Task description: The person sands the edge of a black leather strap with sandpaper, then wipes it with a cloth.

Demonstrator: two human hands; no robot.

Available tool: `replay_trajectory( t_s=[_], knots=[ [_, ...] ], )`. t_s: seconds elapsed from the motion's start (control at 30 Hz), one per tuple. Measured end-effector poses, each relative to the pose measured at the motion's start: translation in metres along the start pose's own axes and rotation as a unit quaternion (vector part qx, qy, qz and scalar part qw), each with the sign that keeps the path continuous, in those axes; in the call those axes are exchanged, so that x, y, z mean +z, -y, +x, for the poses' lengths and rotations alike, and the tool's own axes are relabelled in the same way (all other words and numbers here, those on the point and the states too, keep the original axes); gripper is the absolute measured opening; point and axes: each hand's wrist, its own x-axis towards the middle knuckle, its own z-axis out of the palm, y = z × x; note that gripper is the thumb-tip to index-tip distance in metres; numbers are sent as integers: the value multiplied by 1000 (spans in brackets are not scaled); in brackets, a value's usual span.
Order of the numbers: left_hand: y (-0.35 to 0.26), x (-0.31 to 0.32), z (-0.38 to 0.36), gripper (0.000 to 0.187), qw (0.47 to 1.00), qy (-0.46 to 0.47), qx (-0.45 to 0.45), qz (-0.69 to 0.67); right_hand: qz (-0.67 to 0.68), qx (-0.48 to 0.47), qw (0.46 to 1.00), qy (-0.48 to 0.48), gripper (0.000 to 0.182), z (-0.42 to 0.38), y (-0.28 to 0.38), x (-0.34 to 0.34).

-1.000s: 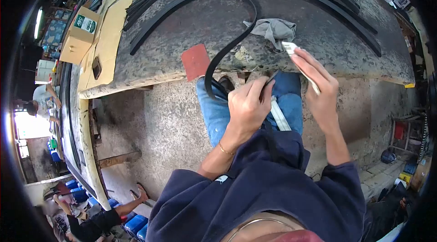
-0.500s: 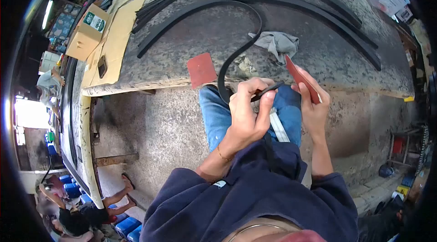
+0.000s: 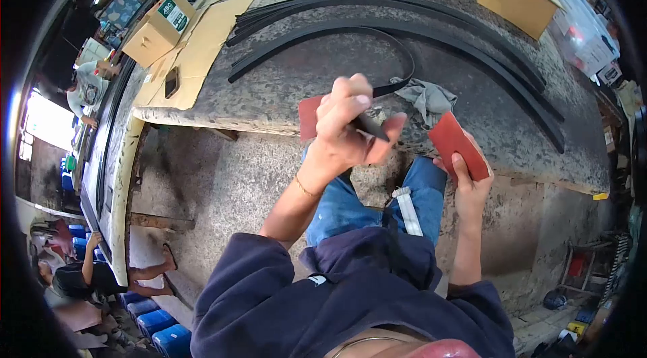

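Observation:
My left hand (image 3: 340,125) is raised over the table's front edge, its fingers closed round the end of a black strip (image 3: 369,126). That strip loops back across the dark tabletop. To the right, my right hand (image 3: 470,179) grips a flat red pad (image 3: 458,147) between thumb and fingers, apart from the strip. A second red piece (image 3: 309,115) lies at the table's edge, partly hidden behind my left hand. Beyond the red pad, a crumpled grey cloth (image 3: 429,98) rests on the table.
Long curved black strips (image 3: 465,41) lie across the table (image 3: 269,99). Cardboard boxes (image 3: 515,1) stand at the back right and left (image 3: 158,28). A phone (image 3: 172,82) lies on flat cardboard. Two other people (image 3: 87,92) are at the left, one lower down (image 3: 81,277).
My left hand has moved up and left with the strip's end, away from my right hand. The red pad has turned its flat face more into view, slightly lower.

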Motion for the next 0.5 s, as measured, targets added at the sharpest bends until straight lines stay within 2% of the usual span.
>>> replay_trajectory(
  t_s=[0.03,0.07,0.13,0.17,0.2,0.27,0.3,0.33,0.37,0.4,0.43,0.47,0.5],
  knots=[
    [4,4,1,47,997,-16,-9,-70,-7,-1,1000,-5,40,-1,1,-1],
    [6,5,2,47,997,-19,-3,-74,-15,-4,1000,-12,40,-1,4,-3],
    [-1,9,13,48,992,91,-45,-79,-19,-27,999,-15,39,1,11,-5],
    [-18,11,19,44,985,158,-63,37,-25,-39,999,-29,40,2,14,-6],
    [-25,22,18,31,981,167,-97,27,-31,-50,997,-43,40,1,18,-11],
    [-30,31,27,29,965,224,-80,111,-44,-68,995,-56,39,4,26,-23],
    [-35,35,27,29,966,222,-83,102,-87,-85,989,-82,37,5,34,-28],
    [-43,37,25,26,942,264,-169,123,-128,-98,981,-106,36,6,41,-31],
    [-48,39,21,24,907,305,-252,144,-170,-164,966,-109,36,10,47,-29],
    [-48,43,16,24,906,306,-256,137,-176,-160,965,-112,36,14,56,-26],
    [-47,48,9,22,911,294,-256,133,-306,-274,909,-69,38,18,65,-22],
    [-46,52,5,20,916,281,-255,129,-424,-380,822,-21,41,20,72,-18],
    [-48,53,8,18,905,308,-263,129,-459,-433,776,4,45,21,75,-9]
  ],
)
